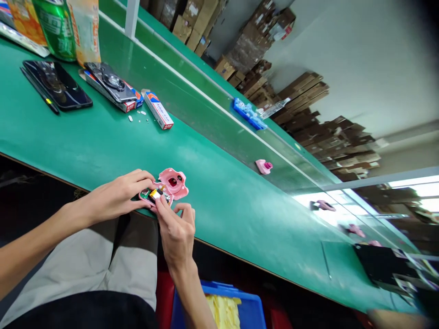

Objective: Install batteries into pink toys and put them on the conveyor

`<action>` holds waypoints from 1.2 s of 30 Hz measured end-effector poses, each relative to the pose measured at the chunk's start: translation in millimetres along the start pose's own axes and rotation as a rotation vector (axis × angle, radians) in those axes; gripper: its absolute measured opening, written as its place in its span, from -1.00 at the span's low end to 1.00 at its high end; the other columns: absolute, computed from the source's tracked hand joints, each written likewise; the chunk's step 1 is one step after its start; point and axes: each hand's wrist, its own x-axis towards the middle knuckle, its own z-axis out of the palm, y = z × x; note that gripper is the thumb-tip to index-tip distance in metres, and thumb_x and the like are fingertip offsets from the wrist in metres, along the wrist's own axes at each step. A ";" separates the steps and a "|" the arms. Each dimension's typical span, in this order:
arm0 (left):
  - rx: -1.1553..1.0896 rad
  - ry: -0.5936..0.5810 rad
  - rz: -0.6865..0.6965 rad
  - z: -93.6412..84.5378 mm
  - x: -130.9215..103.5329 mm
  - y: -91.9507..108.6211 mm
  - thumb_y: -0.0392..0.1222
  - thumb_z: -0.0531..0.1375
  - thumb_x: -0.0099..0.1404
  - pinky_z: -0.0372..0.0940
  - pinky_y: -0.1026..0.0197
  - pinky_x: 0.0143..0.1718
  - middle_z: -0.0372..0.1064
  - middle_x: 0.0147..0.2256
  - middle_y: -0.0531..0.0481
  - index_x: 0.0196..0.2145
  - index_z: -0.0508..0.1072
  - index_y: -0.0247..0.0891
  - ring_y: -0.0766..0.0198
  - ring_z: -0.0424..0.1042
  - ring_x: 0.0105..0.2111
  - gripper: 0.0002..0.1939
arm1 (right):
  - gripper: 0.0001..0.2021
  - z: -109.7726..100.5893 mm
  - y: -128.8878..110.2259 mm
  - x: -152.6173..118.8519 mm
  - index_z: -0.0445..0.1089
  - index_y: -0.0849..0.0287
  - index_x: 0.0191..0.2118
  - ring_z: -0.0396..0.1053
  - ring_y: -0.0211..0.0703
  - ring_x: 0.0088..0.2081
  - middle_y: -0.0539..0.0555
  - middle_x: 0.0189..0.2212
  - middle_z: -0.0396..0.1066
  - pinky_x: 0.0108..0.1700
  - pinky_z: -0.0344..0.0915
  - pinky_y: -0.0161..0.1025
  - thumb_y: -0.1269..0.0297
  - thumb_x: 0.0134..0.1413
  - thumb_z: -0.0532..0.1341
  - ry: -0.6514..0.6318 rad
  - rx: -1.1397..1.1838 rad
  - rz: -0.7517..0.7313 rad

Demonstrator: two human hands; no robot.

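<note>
At the near edge of the green table lies an opened pink plastic toy casing (178, 186), its hollow inside facing up. Inside the nearer half I see a green circuit board (144, 193) and a yellow-wrapped part (156, 194) that looks like a small battery. My left hand (128, 189) grips the casing from the left, with thumb and fingers at its rim. From the near right, my right hand (176, 224) has its fingertips pressed on the parts in the casing. Those fingers hide some of the parts beneath them.
Phones (61, 84), small boxes (157, 109) and a green can (56, 29) stand at the left. A conveyor belt (219, 123) behind a rail carries a pink piece (263, 166). A blue bin (247, 304) with yellow pieces sits below the table edge. Dark equipment (384, 267) is at far right.
</note>
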 end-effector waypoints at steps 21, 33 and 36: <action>0.003 0.077 -0.013 6.0 -2.3 1.8 0.03 0.23 0.39 0.35 0.01 0.14 0.37 0.13 -0.09 0.12 0.46 -0.03 0.04 0.41 0.11 -0.62 | -0.52 -21.4 37.8 213.5 0.43 0.19 -0.66 0.12 -0.30 -0.63 0.00 -0.70 0.32 -0.53 0.06 -0.27 -0.14 -0.18 0.47 -1.323 -0.083 0.432; -0.972 0.712 -0.110 0.1 12.0 65.9 0.11 0.16 0.44 0.41 0.28 -0.04 0.36 0.07 0.00 0.16 0.36 0.01 0.22 0.45 0.00 -0.60 | -0.73 -127.1 12.3 174.4 0.48 0.12 0.06 0.36 -0.16 -0.10 0.04 -0.10 0.52 -0.04 0.25 -0.21 0.32 0.26 0.24 -0.539 0.471 -0.131; -1.062 0.704 -0.091 -3.2 22.6 82.5 0.08 0.15 0.46 0.42 0.30 -0.03 0.38 0.09 0.01 0.16 0.35 -0.01 0.24 0.45 0.04 -0.62 | -0.69 -136.0 10.6 179.5 0.44 0.16 0.12 0.32 -0.12 -0.04 0.08 -0.03 0.51 0.03 0.26 -0.17 0.30 0.30 0.21 -0.549 0.487 -0.198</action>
